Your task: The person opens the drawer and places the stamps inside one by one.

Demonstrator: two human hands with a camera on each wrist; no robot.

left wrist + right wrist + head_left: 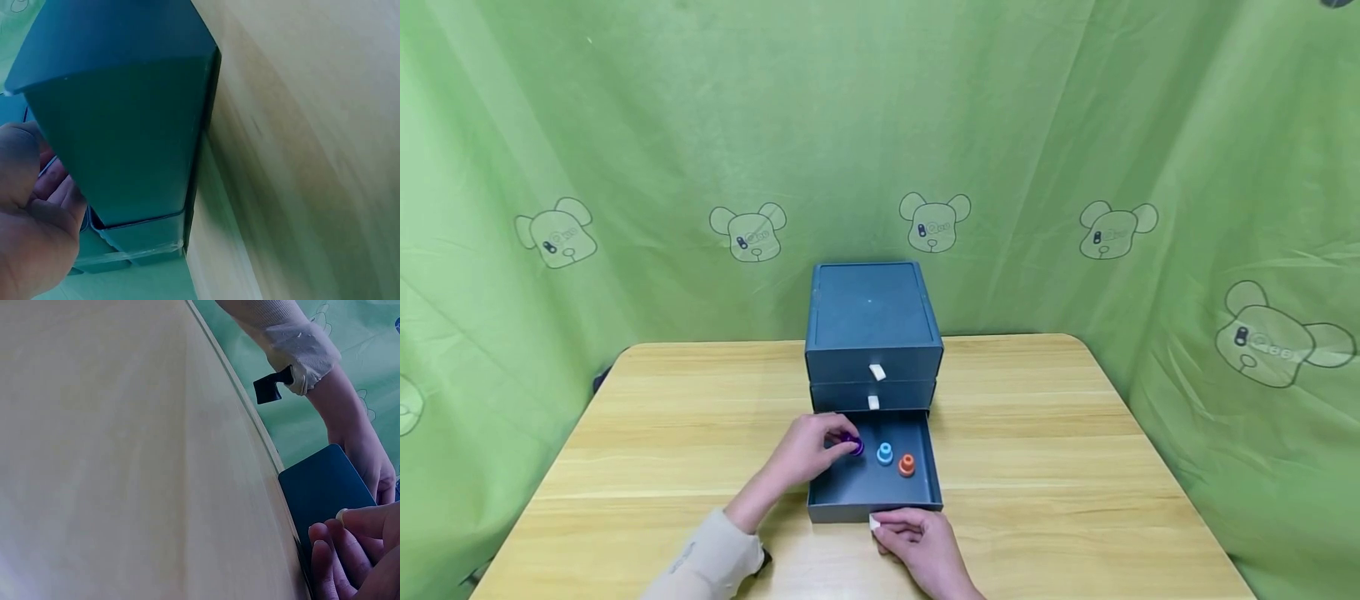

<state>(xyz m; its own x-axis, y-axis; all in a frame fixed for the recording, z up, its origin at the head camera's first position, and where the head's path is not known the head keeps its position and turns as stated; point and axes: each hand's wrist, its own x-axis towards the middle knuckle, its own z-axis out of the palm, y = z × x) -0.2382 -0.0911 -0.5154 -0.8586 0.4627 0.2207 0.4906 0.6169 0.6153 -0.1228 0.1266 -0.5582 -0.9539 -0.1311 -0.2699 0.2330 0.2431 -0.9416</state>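
The bottom drawer (pixel 863 490) of a dark blue cabinet (pixel 876 308) is pulled out. My left hand (pixel 808 450) reaches over its left side and pinches a small purple piece (pixel 855 447), partly covered by the fingers. To the right, a light-blue stepped peg (pixel 884 454) and an orange one (pixel 907 467) stand upright on the drawer floor. At the drawer front, my right hand (pixel 919 542) grips the white pull tab (pixel 874 522) between thumb and fingers. In the left wrist view the cabinet hides part of the left hand (pixel 37 219), and the purple piece is not visible.
Two upper drawers are closed, each with a white tab, the top one (pixel 877 372) and the middle one (pixel 873 402). The cabinet stands on a light wooden table (pixel 1037 467). Behind the table hangs a green curtain (pixel 835 125) printed with bear faces.
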